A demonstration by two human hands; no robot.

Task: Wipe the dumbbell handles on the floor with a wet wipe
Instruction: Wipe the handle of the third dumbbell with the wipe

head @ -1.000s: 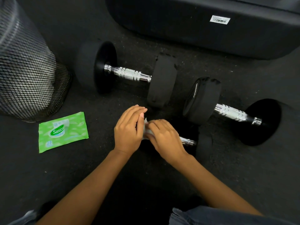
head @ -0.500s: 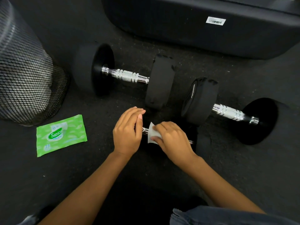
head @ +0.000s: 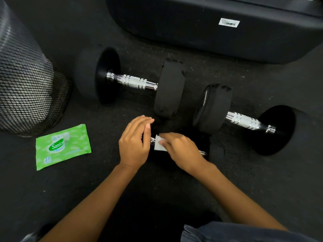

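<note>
To your left stands a black wire-mesh bin (head: 26, 81); ahead lies a black padded bench (head: 192, 28) bearing a white barcode sticker (head: 229, 22).

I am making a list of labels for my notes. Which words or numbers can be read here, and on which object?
"Sanica" (cut off by a fold): green wet wipe pack.
"15": same pack, lower left corner.
Barcode sticker on the black bench pad: too small to read.
Embossed text on the dumbbell weight: unreadable.

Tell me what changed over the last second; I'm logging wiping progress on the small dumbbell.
The right hand slid the white wipe rightward along the small dumbbell's handle, baring chrome beside the left hand, which stayed over the left end. The two big dumbbells, green wipe pack and mesh bin stayed put.
</note>
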